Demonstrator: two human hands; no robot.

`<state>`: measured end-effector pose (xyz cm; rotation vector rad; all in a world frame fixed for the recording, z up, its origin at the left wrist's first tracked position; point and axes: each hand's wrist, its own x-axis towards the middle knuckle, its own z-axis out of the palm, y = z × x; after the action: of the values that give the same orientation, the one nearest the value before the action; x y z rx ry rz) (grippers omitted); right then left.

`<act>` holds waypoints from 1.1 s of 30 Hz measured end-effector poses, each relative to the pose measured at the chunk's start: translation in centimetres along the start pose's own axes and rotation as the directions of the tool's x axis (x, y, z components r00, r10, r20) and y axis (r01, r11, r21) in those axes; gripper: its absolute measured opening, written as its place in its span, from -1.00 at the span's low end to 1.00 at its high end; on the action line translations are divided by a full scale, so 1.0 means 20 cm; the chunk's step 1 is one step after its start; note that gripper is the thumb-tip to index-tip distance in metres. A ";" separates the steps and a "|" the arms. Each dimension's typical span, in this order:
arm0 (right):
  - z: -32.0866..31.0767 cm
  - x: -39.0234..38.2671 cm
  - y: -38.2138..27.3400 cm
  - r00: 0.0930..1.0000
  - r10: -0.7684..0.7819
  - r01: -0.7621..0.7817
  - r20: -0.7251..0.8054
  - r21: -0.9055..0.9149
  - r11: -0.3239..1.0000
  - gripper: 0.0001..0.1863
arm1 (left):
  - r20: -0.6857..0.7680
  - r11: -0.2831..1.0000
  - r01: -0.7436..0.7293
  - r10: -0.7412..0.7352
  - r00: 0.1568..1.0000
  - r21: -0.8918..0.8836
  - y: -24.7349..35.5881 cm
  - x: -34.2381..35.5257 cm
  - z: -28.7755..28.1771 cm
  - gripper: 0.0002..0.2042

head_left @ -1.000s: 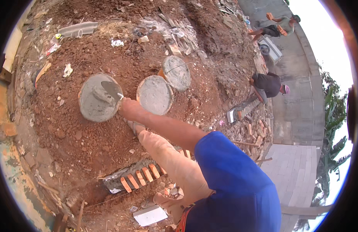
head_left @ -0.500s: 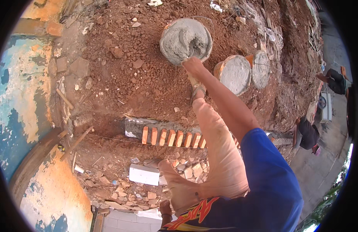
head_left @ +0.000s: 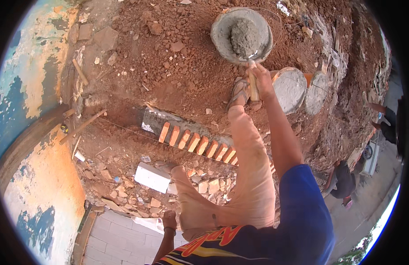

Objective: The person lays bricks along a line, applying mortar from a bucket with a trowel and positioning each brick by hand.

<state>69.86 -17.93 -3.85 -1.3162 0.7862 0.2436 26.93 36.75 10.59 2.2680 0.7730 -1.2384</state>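
Right hand [head_left: 260, 77] is gripping the trowel [head_left: 253, 84] shut, digging at the mortar pan [head_left: 222, 33] at 12 o'clock — scoop from the heap's edge, keeping the blade level; left hand [head_left: 169, 219] is hanging loose at 6, can't tell its grip.

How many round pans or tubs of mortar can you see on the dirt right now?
3: the mortar pan under the trowel in the right hand, and two filled tubs just beside that hand. Others may be hidden.

Right arm, in a blue sleeve, extends from five o'clock toward twelve o'clock, elbow nearly straight. Right hand [head_left: 260, 79] is closed in a fist around a wooden handle, knuckles toward one o'clock. Left hand [head_left: 170, 219] hangs low at six o'clock, fingers loosely curled and holding nothing, a band at the wrist.
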 end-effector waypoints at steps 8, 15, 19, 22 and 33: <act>0.00 -0.33 0.19 0.982 -0.096 0.144 0.165 -0.317 0.937 -0.61 | -0.080 0.919 0.354 -0.372 0.925 -0.174 -0.17 0.26 0.26 -0.53; 0.47 -0.42 0.75 0.880 0.226 -0.003 0.418 -0.472 0.882 -0.64 | 0.033 0.823 0.567 -0.566 0.824 -0.032 0.02 0.45 0.47 -0.47; 0.90 -0.38 1.30 0.719 0.456 -0.086 0.525 -0.584 0.807 -0.66 | 0.023 0.859 0.512 -0.511 0.859 -0.025 -0.14 0.39 0.50 -0.56; 1.21 -0.32 1.71 0.668 0.538 -0.084 0.514 -0.667 0.741 -0.68 | -0.051 0.884 0.429 -0.445 0.894 -0.184 -0.23 0.37 0.48 -0.55; 1.91 -0.36 2.66 0.364 0.761 -0.406 0.538 -0.644 0.649 -0.63 | -0.180 0.832 0.297 -0.419 0.890 -0.468 -0.59 0.29 0.40 -0.59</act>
<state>48.27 33.75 -38.48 -1.0495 0.4017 1.5950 16.81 42.24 0.27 1.9926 1.4821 -0.7847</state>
